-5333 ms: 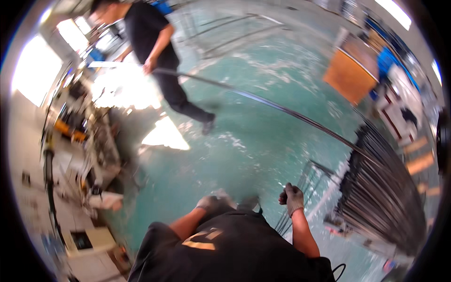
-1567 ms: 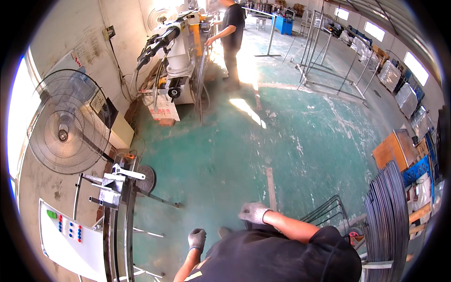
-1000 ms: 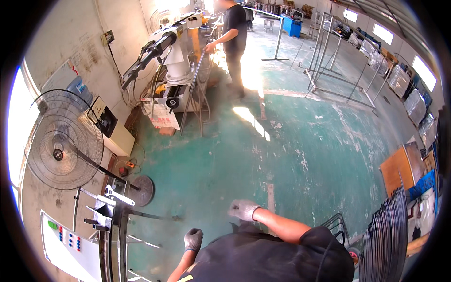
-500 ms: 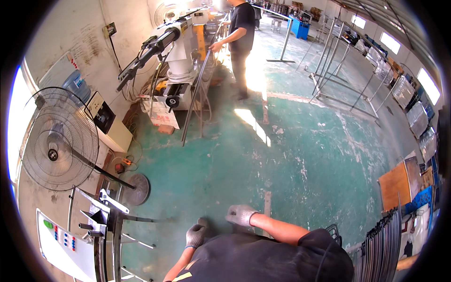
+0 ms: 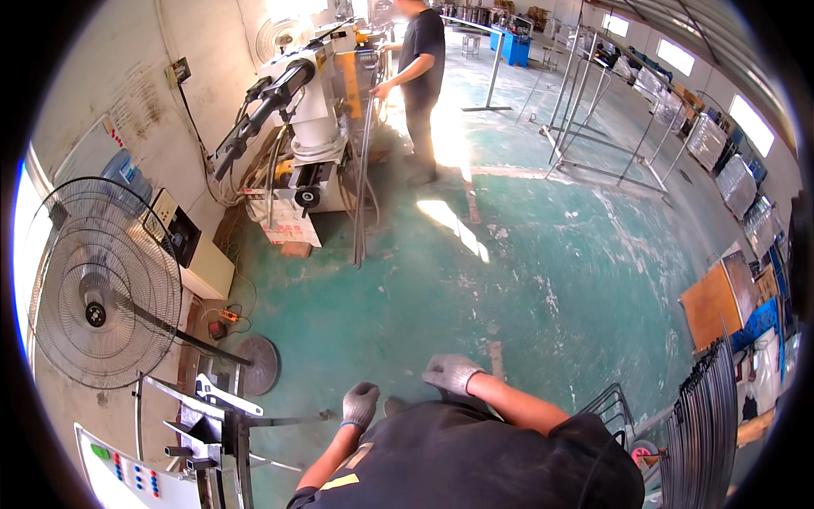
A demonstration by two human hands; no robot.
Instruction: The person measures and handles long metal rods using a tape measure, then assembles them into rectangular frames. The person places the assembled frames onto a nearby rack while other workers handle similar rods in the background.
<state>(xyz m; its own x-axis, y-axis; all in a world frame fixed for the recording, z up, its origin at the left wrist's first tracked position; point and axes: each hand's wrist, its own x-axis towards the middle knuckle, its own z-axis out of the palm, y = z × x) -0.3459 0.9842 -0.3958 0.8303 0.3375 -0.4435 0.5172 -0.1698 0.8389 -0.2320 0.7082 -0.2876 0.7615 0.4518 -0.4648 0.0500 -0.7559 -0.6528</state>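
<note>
My left hand [image 5: 360, 404], in a grey work glove, is held in front of my body with its fingers curled closed. To its right, my right hand [image 5: 452, 373], gloved alike, is also curled closed. Nothing shows sticking out of either hand, and the two are apart. Both hang over the green floor [image 5: 381, 314], touching nothing I can see. Nearest to my left hand is a dark metal stand [image 5: 240, 450] with a bar reaching toward it. A silvery wrench-like tool [image 5: 227, 397] lies on top of that stand.
A large standing fan [image 5: 106, 288] and its round base are at left. Ahead, a co-worker [image 5: 421, 59] holds long thin rods [image 5: 365, 178] beside a machine [image 5: 314, 119]. Metal frames [image 5: 593, 144] stand at far right; a bundle of dark rods [image 5: 699, 424] is at near right.
My view has shifted a little, with the stand and fan base lower in it. Both my hands have risen slightly and stay closed. The co-worker's rods hang more upright.
</note>
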